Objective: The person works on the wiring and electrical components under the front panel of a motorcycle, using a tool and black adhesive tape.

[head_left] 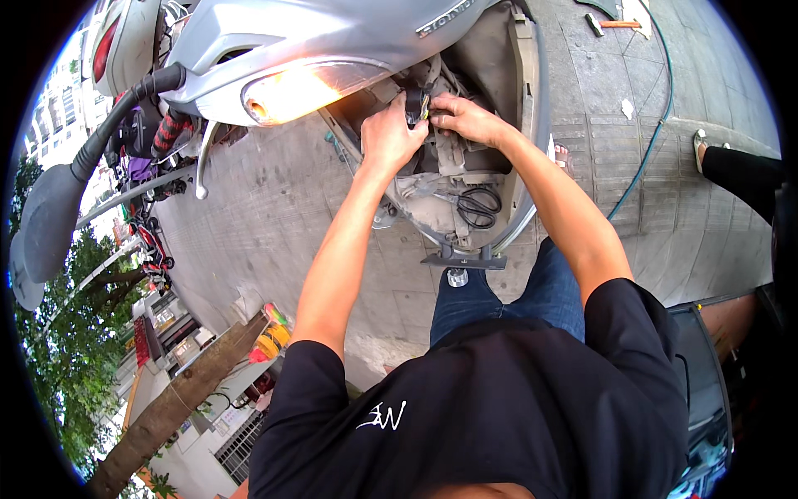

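A silver scooter (324,33) stands in front of me with its front section opened, showing dusty inner parts. My left hand (392,135) pinches a black wire connector (415,103) inside the opening. From the right, my right hand (467,121) has its thumb and fingers closed on the thin coloured wires (425,106) beside that connector; its fingertips partly hide them. Below both hands, black-handled scissors (479,207) lie in the lower part of the opening. The scooter's headlight (312,90) glows just left of my hands.
A brake lever (204,162) and a black mirror (54,212) stick out at left. On the pavement at upper right lie a hammer (611,24) and a long green hose (665,121). Another person's leg (736,170) reaches in at the right edge.
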The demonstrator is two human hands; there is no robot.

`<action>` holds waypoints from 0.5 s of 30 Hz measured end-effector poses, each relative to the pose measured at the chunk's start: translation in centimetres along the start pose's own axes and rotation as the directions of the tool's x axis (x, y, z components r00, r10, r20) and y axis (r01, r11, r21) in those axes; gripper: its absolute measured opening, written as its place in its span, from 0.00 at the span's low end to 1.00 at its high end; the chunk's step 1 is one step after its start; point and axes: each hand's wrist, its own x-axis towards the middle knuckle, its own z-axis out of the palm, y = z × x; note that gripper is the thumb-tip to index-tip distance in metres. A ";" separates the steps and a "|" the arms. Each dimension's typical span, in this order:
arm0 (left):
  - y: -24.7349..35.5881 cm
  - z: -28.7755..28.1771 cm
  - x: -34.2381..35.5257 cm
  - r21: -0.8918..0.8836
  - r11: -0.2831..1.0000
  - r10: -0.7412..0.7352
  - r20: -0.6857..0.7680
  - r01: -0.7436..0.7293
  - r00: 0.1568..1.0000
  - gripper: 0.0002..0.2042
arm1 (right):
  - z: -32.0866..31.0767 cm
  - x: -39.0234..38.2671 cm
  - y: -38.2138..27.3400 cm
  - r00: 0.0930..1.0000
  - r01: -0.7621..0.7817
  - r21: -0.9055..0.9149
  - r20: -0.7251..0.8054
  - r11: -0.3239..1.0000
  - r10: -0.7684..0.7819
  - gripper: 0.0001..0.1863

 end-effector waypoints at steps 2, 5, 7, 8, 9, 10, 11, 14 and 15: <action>0.0 0.2 -0.1 -0.013 1.000 -0.021 -0.003 0.021 1.000 0.29 | 0.4 -0.1 0.3 0.988 0.132 -0.096 -0.069 0.987 -0.139 0.20; 0.1 0.3 0.2 -0.018 0.999 -0.038 -0.011 0.038 0.999 0.30 | 1.4 0.5 0.5 0.979 0.086 -0.134 -0.173 0.987 -0.109 0.20; 0.3 0.4 0.0 -0.033 0.998 -0.047 -0.020 0.047 0.999 0.30 | 2.4 0.3 0.5 0.939 0.102 -0.217 -0.301 0.971 -0.166 0.17; 0.2 0.4 -0.1 -0.037 0.998 -0.052 -0.026 0.051 0.998 0.30 | 2.7 0.3 0.3 0.927 0.076 -0.270 -0.335 0.960 -0.168 0.17; 0.3 0.4 -0.1 -0.036 0.998 -0.053 -0.036 0.051 0.998 0.29 | 2.9 0.1 0.0 0.913 0.048 -0.321 -0.370 0.946 -0.172 0.16; 0.4 0.5 -0.1 -0.035 0.998 -0.052 -0.046 0.051 0.998 0.29 | 2.9 -0.1 -0.2 0.910 0.050 -0.347 -0.371 0.937 -0.185 0.15; 0.4 0.7 -0.3 -0.035 0.998 -0.056 -0.054 0.054 0.997 0.29 | 2.8 -0.3 -0.7 0.909 0.053 -0.434 -0.352 0.899 -0.224 0.14; 0.1 1.2 -0.4 -0.052 0.997 -0.070 -0.110 0.065 0.991 0.27 | 1.8 -0.8 -1.7 0.903 0.079 -0.651 -0.274 0.755 -0.332 0.12; 0.1 1.4 -0.5 -0.061 0.996 -0.072 -0.130 0.065 0.989 0.26 | 1.6 -1.0 -1.8 0.909 0.075 -0.669 -0.259 0.740 -0.326 0.12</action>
